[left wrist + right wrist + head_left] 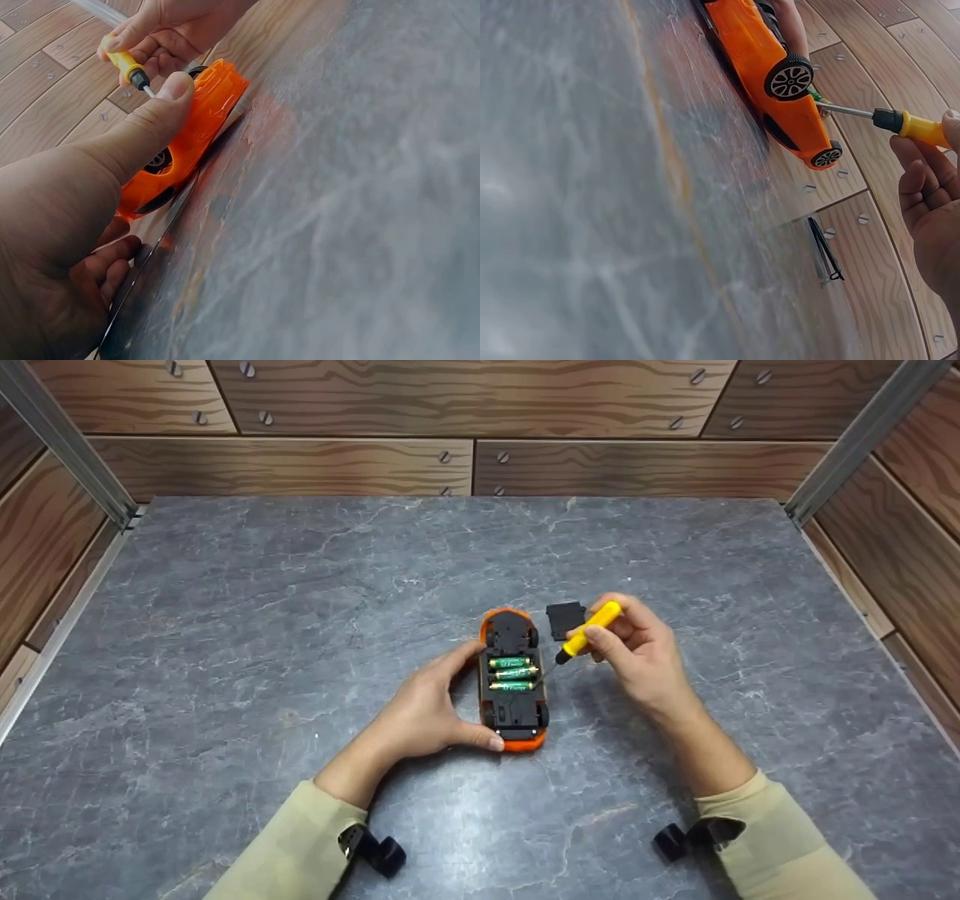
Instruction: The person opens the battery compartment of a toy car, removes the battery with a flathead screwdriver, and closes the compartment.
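An orange toy car (516, 711) lies wheels-up on the table, its black underside facing me and its battery compartment uncovered. Three green batteries (513, 674) sit side by side in it. From the left, my left hand (420, 711) grips the car, thumb at the near end and fingers along the far side. My right hand (651, 664) pinches a yellow-handled screwdriver (922, 130), slanted down to the left. Its tip meets the right end of the nearest battery. In the right wrist view, the metal shaft reaches over the car's side into the compartment.
The black battery cover (564, 620) lies flat just right of the car's far end, partly behind the right hand. A grey marbled table (300, 585) spreads around, bounded by wood-patterned walls (352, 397) and metal posts (862, 442) at the far corners.
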A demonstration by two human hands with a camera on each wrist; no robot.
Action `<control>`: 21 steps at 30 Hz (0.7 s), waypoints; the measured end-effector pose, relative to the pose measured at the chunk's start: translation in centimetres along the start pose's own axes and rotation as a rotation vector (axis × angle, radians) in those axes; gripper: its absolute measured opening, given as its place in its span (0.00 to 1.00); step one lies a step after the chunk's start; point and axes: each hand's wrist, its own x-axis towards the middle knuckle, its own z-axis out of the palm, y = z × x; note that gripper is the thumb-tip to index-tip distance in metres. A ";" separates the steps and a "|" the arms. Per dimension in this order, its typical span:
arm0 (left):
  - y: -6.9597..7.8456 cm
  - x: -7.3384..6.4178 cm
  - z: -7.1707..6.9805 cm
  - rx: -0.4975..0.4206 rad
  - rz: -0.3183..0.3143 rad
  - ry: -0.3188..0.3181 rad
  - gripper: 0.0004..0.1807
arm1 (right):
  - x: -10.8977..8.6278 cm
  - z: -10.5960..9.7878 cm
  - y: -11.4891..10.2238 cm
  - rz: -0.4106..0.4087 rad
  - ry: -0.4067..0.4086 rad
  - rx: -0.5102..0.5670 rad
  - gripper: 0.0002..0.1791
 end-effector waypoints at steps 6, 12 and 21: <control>0.0 0.0 0.0 0.002 0.009 0.003 0.70 | 0.0 -0.2 0.2 0.000 0.001 0.002 0.13; 0.0 0.0 0.0 -0.010 -0.001 -0.001 0.71 | 0.0 -0.3 0.4 0.015 0.010 0.002 0.13; 0.0 0.0 -0.1 -0.030 -0.022 -0.004 0.72 | 0.0 -0.2 0.6 0.029 0.021 0.039 0.16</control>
